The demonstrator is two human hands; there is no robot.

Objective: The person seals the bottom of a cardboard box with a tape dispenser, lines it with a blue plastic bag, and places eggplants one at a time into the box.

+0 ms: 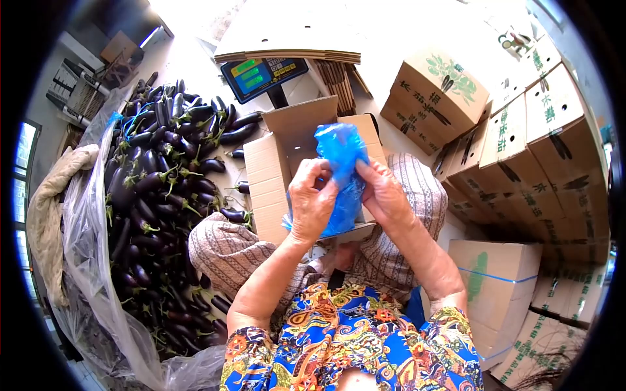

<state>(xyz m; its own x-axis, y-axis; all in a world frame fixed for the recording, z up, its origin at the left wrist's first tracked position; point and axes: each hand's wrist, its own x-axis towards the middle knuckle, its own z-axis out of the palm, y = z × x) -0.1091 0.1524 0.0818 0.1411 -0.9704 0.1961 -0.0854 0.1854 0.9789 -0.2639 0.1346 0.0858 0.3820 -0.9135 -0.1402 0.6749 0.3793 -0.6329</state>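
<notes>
Blue plastic hides part of the open box; the scale display is illegible.

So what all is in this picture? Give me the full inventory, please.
Glossy eggplants: too many to count, dark purple, heaped left
Plastic sheeting: clear, along the heap's outer side
Thick cloth: one, beige, far left
Digital scale display: one, dark with green readouts, beyond the open box
Flat cardboard sheets: a stack, brown edges, top
Open cardboard box: one, brown, front centre
Closed printed cartons: several, brown, right
Blue-strapped carton: one, brown, lower right
Crumpled plastic film: blue, between the hands
Patterned trousers: multicoloured top below
Bare hands: two, centre, pinching the film
</notes>
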